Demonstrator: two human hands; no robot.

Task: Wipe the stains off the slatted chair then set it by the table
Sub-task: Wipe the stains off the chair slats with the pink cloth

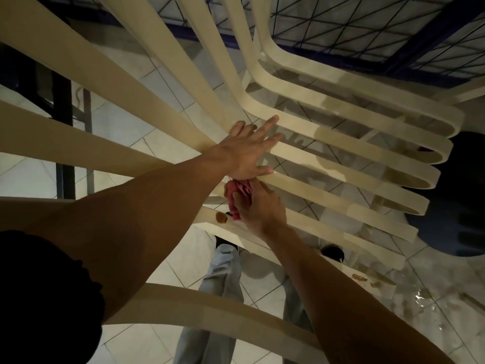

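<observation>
A cream slatted chair (328,143) fills the view from above, its slats curving from backrest into seat. My left hand (246,151) lies flat with straight fingers across the slats where back meets seat. Just below it, my right hand (258,208) grips a crumpled red cloth (237,195) against a slat near the seat's edge. A brown stain (221,218) shows on the slat beside the cloth. More brown smears (359,277) lie on the chair's lower right edge.
A dark blue table frame with a wire-patterned top (367,30) stands at the far side. A dark round object (462,195) sits at the right. White tiled floor (162,143) shows through the slats, wet at the lower right. My legs stand under the chair.
</observation>
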